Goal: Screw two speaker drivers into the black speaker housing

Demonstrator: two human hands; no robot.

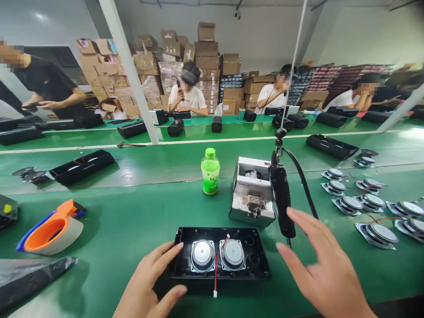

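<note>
A black speaker housing (208,274) lies open side up on the bench in front of me. Two round speaker drivers (203,253) with square metal frames sit inside it, and a red-and-white wire (216,274) with a small white plug hangs over its front edge. My left hand (150,276) grips the housing's left end, fingers at the edge and thumb at the front corner. Beside a hanging black electric screwdriver (282,198), my right hand (323,265) is open, thumb and fingers apart. Its fingertips are close to the handle; contact is unclear.
A white box (238,207) with metal parts stands behind the housing, beside a green bottle (210,172). Several loose drivers (377,234) lie at right. An orange-and-blue tape dispenser (49,229) lies at left. Another black housing (82,167) is farther back. Several people sit or stand across the bench.
</note>
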